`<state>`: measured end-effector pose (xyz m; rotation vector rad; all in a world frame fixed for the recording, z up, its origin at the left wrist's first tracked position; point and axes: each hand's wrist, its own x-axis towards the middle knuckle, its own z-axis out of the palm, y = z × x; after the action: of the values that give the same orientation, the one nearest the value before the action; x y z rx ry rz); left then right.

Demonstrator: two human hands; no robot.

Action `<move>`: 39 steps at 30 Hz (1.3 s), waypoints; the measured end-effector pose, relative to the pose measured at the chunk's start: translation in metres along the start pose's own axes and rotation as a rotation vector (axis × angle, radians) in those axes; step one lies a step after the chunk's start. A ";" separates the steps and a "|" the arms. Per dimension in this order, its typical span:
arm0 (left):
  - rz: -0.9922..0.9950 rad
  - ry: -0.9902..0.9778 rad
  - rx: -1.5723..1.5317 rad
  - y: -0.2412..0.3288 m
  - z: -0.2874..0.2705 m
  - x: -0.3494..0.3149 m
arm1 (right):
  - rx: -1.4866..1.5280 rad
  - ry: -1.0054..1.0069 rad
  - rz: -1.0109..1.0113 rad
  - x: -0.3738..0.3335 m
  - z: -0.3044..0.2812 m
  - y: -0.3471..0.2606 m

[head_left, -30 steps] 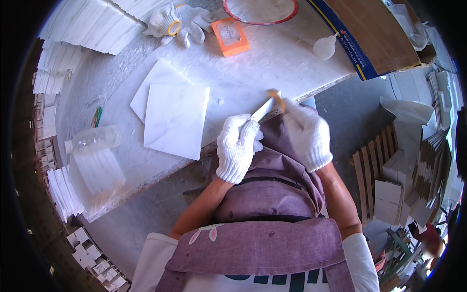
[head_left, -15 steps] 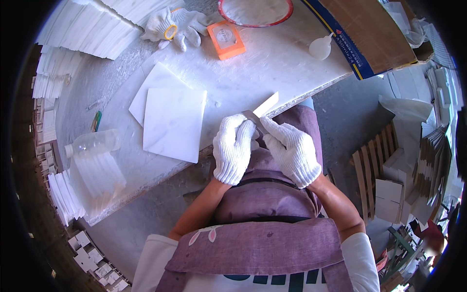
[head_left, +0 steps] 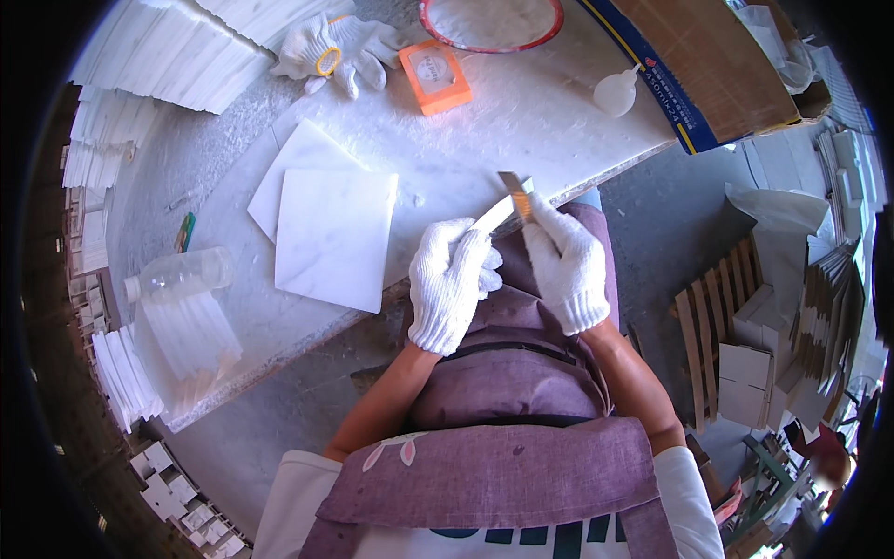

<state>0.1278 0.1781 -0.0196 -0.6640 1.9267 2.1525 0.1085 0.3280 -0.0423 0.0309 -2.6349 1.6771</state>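
Note:
Both my hands wear white knitted gloves. My left hand (head_left: 450, 286) is closed on a thin white tile (head_left: 492, 219), seen nearly edge-on, which slants up to the right over the table's front edge. In my right hand (head_left: 566, 264) is a flat grey blade (head_left: 512, 188) with a yellow-orange part near the fingers; its exact kind I cannot make out. The blade points up and left and crosses the tile's far end in view; whether they touch I cannot tell. On the dusty table (head_left: 438, 158), left of my hands, a square white marbled tile (head_left: 335, 238) overlaps another tile (head_left: 296, 166).
Along the back lie spare gloves (head_left: 340, 51), an orange box (head_left: 435, 79), a red-rimmed bowl of white powder (head_left: 492, 20) and a white squeeze bulb (head_left: 616, 91). A cardboard box (head_left: 717, 65) occupies the right corner. Tile stacks (head_left: 172, 51) and a clear bottle (head_left: 184, 272) stand left.
My right hand has swung the blade upward, from near my left fingers toward the tile's far end. The tile has dipped slightly; my left hand has barely moved.

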 end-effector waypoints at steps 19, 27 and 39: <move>0.875 0.136 0.722 0.005 -0.019 0.013 | 0.388 -0.049 0.387 0.004 -0.022 -0.014; 1.175 0.044 1.181 -0.002 -0.033 0.021 | 0.205 -0.255 0.072 0.005 -0.024 0.008; 1.149 0.042 1.075 -0.012 -0.037 0.025 | 0.092 -0.260 -0.064 -0.005 -0.018 -0.003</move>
<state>0.1179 0.1395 -0.0434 0.7561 3.3842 0.8761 0.1139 0.3434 -0.0319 0.3534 -2.6944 1.8883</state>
